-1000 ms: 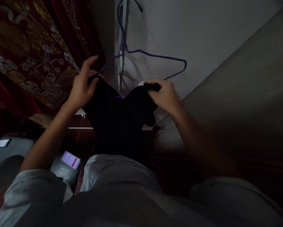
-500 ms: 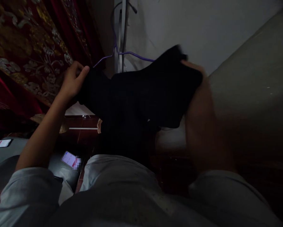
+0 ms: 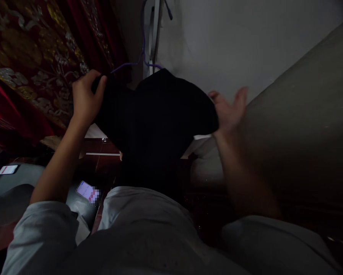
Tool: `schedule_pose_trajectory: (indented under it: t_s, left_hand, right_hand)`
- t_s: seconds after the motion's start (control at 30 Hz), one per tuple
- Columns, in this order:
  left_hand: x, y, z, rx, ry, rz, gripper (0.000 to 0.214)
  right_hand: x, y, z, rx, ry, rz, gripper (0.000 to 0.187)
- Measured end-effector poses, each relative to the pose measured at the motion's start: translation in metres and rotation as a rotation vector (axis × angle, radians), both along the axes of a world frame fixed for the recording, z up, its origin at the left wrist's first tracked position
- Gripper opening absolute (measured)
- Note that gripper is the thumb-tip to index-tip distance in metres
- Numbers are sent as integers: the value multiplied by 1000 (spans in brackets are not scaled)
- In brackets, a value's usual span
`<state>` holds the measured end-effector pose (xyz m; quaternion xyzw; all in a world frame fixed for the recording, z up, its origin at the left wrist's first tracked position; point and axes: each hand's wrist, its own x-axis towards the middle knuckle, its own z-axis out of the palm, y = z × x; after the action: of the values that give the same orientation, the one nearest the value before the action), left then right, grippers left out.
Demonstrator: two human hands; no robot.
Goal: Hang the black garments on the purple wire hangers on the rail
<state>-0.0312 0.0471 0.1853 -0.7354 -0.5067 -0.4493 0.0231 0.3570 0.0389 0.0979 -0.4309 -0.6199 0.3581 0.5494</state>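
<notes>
Black garment draped on purple hanger by the wall: right shoulder seemingly seated (dim light), right hand splayed, empty; left hand pinching the left shoulder, not yet released.

The black cloth garment hangs in the middle, draped over the thin purple wire hanger, whose neck rises above it in front of the plain white wall. The left hand closes on the garment's upper left corner. The right hand is spread just beside its right edge (whether they touch cannot be told). The red cloth with gold embroidery hangs to the left, behind the left hand. The broad grey slanted surface lies to the right. Under the garment stands the dark wooden furniture. The lit rectangular phone lies lower left, and a second lit phone lies farther left.
</notes>
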Motion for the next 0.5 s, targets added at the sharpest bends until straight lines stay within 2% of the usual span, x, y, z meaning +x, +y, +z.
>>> schedule_pose_trajectory:
  t_s: [0.07,0.1,0.13,0.2,0.23,0.3,0.33,0.4,0.43,0.5]
  left_hand:
    - [4,-1,6,6,42,84,30]
    - [7,-1,8,2,60,131,34]
    - [10,0,10,-5,77,177,37]
    - [15,2,13,-20,103,243,41]
    - [16,3,13,-26,106,257,42]
    - [16,4,12,-29,95,261,43]
    - [14,3,11,-25,88,257,42]
    - [11,2,10,-5,92,253,38]
    - [10,2,10,6,104,247,34]
    - [10,-1,11,26,131,195,26]
  right_hand:
    - [3,-11,15,-79,189,163,86]
    - [3,-17,25,-74,256,246,88]
    - [2,-24,37,-27,288,304,84]
    - [-4,-36,58,100,248,332,75]
    - [-7,-40,65,113,207,317,74]
    - [-12,-44,71,-7,119,286,73]
    - [-13,-44,70,-107,70,267,68]
    - [-11,-40,63,-255,20,189,45]
    - [-9,-35,59,-272,36,127,34]
    - [-7,-25,55,-205,89,-13,27]
